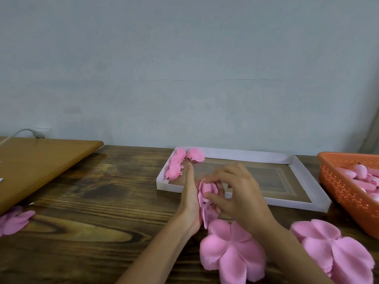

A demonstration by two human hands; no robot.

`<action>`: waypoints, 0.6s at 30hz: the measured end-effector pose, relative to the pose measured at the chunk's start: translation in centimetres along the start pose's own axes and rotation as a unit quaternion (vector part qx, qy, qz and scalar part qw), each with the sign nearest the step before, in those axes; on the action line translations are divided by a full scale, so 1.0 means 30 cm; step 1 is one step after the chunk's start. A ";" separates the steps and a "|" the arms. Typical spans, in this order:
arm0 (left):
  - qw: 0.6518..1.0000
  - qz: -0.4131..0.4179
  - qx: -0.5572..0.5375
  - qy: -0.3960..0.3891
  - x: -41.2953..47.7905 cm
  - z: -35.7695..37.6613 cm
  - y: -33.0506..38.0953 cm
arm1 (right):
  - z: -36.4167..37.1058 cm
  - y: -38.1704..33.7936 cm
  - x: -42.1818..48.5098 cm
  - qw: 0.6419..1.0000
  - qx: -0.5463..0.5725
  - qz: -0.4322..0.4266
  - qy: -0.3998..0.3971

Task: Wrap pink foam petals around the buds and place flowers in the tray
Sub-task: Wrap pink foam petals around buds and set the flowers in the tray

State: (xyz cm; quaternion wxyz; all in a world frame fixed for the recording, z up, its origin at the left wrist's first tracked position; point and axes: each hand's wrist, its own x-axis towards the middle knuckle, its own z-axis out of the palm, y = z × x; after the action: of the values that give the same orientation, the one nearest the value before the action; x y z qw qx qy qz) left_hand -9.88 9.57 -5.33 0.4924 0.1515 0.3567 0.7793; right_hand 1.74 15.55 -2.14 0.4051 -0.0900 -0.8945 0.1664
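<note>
The right hand [235, 193] pinched the bud [206, 188], the flat left hand [190, 193] pressing a petal sheet [205, 213] to its nine o'clock side, with the tray [246, 154] at one o'clock.

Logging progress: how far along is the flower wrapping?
Done: few wrapped pink foam flowers in shallow white cardboard tray. In hand: left hand, right hand wrapping one pink bud. Left: buds in orange perforated plastic basket, flat pink foam petal stacks.

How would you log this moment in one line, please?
wrapping | left hand backs petal | right hand pinches bud | flowers in tray corner
</note>
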 end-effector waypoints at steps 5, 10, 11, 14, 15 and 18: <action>0.998 0.019 0.056 0.020 0.000 -0.007 0.006 | -0.002 -0.015 -0.003 0.999 -0.041 0.008 0.010; 0.998 0.033 0.012 0.057 -0.012 -0.018 0.025 | 0.010 -0.075 -0.013 0.999 -0.012 -0.006 0.053; 0.997 0.051 0.009 0.064 -0.017 -0.018 0.034 | 0.012 -0.079 -0.016 0.999 -0.006 -0.001 0.050; 0.995 0.082 0.020 0.046 -0.014 -0.019 0.044 | 0.015 -0.073 -0.020 0.999 -0.019 0.012 0.039; 0.996 0.082 0.019 0.042 -0.017 -0.013 0.047 | 0.016 -0.065 -0.023 0.999 -0.020 0.017 0.032; 0.997 0.078 0.014 0.017 -0.021 -0.007 0.044 | 0.017 -0.048 -0.022 1.000 -0.020 0.019 0.012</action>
State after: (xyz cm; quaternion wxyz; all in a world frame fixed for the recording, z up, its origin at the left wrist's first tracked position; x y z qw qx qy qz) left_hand -10.59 8.60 -4.49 0.4220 0.1718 0.3630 0.8128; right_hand 1.76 13.91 -2.37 0.4103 -0.1171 -0.8909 0.1553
